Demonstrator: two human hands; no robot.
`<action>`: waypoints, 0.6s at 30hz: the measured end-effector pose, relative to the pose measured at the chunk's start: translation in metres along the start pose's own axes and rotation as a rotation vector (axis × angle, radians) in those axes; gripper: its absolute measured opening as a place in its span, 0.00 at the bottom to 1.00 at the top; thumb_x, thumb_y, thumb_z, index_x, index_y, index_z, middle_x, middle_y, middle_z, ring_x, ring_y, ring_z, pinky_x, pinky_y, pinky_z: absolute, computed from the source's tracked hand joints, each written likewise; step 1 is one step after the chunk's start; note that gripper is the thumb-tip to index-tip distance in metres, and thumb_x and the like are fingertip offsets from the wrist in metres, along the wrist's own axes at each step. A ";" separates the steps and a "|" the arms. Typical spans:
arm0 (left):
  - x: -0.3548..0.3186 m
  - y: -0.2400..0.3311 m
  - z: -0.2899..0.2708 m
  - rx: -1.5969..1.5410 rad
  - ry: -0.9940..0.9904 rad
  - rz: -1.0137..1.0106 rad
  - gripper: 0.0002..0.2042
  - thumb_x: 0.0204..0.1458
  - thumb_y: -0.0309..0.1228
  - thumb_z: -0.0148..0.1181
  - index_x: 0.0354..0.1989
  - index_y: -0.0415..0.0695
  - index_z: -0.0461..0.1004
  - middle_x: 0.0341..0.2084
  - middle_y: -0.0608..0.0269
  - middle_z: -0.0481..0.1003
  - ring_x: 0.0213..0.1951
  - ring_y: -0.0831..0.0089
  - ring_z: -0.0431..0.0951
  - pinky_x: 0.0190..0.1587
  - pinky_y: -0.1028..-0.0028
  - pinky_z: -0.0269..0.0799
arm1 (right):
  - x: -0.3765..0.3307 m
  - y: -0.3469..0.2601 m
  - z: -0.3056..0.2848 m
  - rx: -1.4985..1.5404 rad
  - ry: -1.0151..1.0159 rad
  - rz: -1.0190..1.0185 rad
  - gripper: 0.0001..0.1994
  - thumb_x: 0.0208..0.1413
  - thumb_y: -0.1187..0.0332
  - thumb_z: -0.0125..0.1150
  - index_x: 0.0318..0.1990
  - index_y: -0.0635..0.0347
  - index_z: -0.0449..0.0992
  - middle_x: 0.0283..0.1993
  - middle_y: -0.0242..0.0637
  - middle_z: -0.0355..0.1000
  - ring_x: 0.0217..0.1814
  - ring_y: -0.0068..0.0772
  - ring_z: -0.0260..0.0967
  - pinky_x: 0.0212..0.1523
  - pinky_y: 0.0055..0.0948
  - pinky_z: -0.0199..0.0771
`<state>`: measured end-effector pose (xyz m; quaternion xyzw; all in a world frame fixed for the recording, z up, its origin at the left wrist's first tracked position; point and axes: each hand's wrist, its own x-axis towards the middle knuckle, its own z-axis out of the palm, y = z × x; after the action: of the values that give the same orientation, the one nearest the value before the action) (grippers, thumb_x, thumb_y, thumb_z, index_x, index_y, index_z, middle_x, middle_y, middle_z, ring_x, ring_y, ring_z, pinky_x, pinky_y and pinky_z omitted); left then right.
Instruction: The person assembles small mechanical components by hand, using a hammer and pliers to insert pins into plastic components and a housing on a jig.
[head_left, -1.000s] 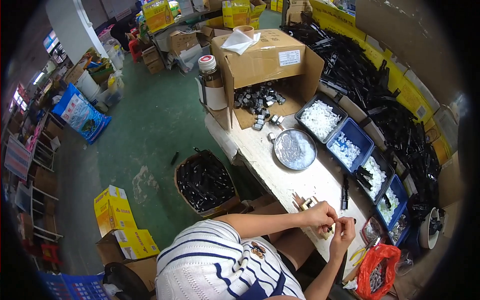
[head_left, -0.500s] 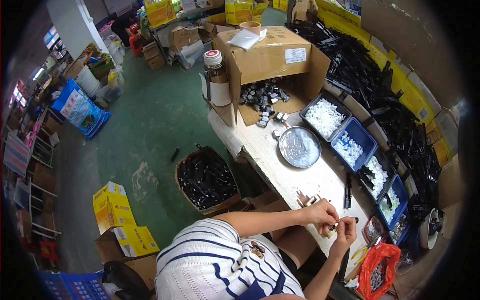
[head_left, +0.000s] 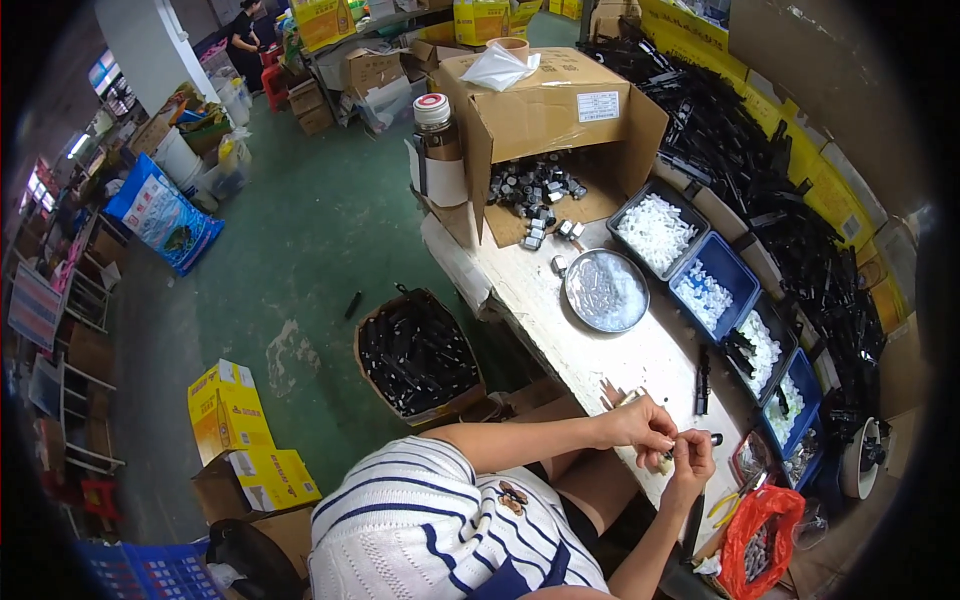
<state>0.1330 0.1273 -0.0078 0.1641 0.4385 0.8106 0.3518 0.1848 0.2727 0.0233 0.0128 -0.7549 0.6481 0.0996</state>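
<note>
My left hand [head_left: 640, 425] and my right hand [head_left: 692, 458] meet over the near end of a long pale worktable [head_left: 640, 360]. Their fingertips pinch a small light-coloured part [head_left: 666, 461] between them; its shape is too small to tell. A short black piece [head_left: 714, 439] lies on the table just beyond my right hand. Further up the table sits a round metal dish [head_left: 606, 290] of small clear pieces. Blue bins [head_left: 712, 290] with white parts line the table's right side.
An open cardboard box [head_left: 545, 130] with small metal parts stands at the table's far end, a jar [head_left: 434, 125] beside it. A carton of black parts [head_left: 415, 355] sits on the green floor. A red bag [head_left: 758, 540] hangs near my right elbow. Black parts pile along the right.
My hands stay together at the same spot on the table, fingers working slightly on the small part. The view has shifted a little; nothing else has moved.
</note>
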 end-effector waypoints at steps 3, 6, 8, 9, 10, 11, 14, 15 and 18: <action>-0.004 -0.001 0.000 -0.065 -0.058 -0.009 0.08 0.49 0.23 0.52 0.37 0.33 0.70 0.22 0.58 0.73 0.20 0.76 0.75 0.18 0.80 0.73 | -0.009 0.000 0.005 -0.133 0.096 -0.106 0.01 0.48 0.80 0.53 0.27 0.65 0.68 0.28 0.31 0.61 0.30 0.20 0.58 0.30 0.17 0.56; -0.001 -0.003 -0.002 -0.156 0.010 -0.057 0.07 0.48 0.24 0.56 0.34 0.34 0.72 0.20 0.58 0.74 0.19 0.74 0.76 0.17 0.78 0.73 | -0.012 0.009 0.010 -0.262 0.204 -0.175 0.01 0.47 0.80 0.53 0.27 0.66 0.70 0.28 0.34 0.63 0.30 0.25 0.60 0.30 0.20 0.58; 0.002 0.001 -0.007 -0.167 0.080 -0.076 0.07 0.47 0.26 0.58 0.32 0.35 0.73 0.20 0.57 0.74 0.18 0.74 0.75 0.17 0.77 0.73 | -0.005 0.013 0.011 -0.297 0.194 -0.104 0.01 0.46 0.80 0.53 0.27 0.67 0.71 0.27 0.37 0.65 0.30 0.31 0.63 0.32 0.25 0.62; 0.002 -0.003 -0.014 -0.188 0.098 -0.041 0.07 0.47 0.27 0.59 0.32 0.36 0.72 0.21 0.59 0.74 0.19 0.74 0.75 0.17 0.77 0.73 | 0.002 0.011 0.017 -0.304 0.178 -0.139 0.01 0.46 0.80 0.53 0.28 0.68 0.70 0.28 0.38 0.66 0.30 0.33 0.63 0.32 0.25 0.62; -0.002 0.010 -0.011 -0.214 0.163 -0.061 0.07 0.47 0.27 0.59 0.32 0.37 0.72 0.22 0.59 0.74 0.19 0.74 0.75 0.17 0.78 0.73 | 0.008 0.010 0.020 -0.318 0.155 -0.211 0.03 0.45 0.81 0.54 0.30 0.68 0.71 0.29 0.40 0.66 0.30 0.35 0.64 0.33 0.26 0.63; -0.003 0.016 -0.014 -0.181 0.187 -0.033 0.07 0.47 0.27 0.58 0.32 0.38 0.72 0.23 0.60 0.74 0.19 0.75 0.75 0.17 0.78 0.73 | 0.014 0.010 0.022 -0.316 0.134 -0.281 0.04 0.46 0.81 0.54 0.31 0.67 0.72 0.30 0.41 0.67 0.32 0.35 0.65 0.34 0.27 0.64; 0.005 0.028 -0.016 -0.148 0.255 0.024 0.06 0.49 0.25 0.56 0.33 0.37 0.71 0.22 0.57 0.73 0.18 0.76 0.73 0.16 0.79 0.71 | 0.021 0.002 0.021 -0.281 0.178 -0.255 0.06 0.45 0.79 0.56 0.33 0.66 0.73 0.30 0.39 0.68 0.30 0.32 0.67 0.29 0.24 0.66; 0.011 0.029 -0.018 -0.169 0.248 0.029 0.05 0.49 0.24 0.56 0.32 0.35 0.72 0.21 0.56 0.74 0.19 0.75 0.74 0.16 0.79 0.71 | 0.021 0.001 0.018 -0.299 0.180 -0.272 0.06 0.44 0.79 0.57 0.32 0.66 0.73 0.29 0.39 0.69 0.29 0.31 0.67 0.28 0.23 0.66; 0.021 0.020 -0.009 -0.150 0.216 0.018 0.05 0.48 0.23 0.57 0.32 0.35 0.72 0.21 0.57 0.74 0.18 0.75 0.73 0.15 0.81 0.69 | 0.019 0.009 0.011 -0.335 0.203 -0.309 0.06 0.42 0.80 0.59 0.30 0.65 0.73 0.26 0.37 0.69 0.26 0.29 0.68 0.25 0.22 0.66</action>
<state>0.1046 0.1293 0.0023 0.0529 0.4104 0.8573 0.3064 0.1637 0.2657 0.0165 0.0462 -0.8271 0.4889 0.2734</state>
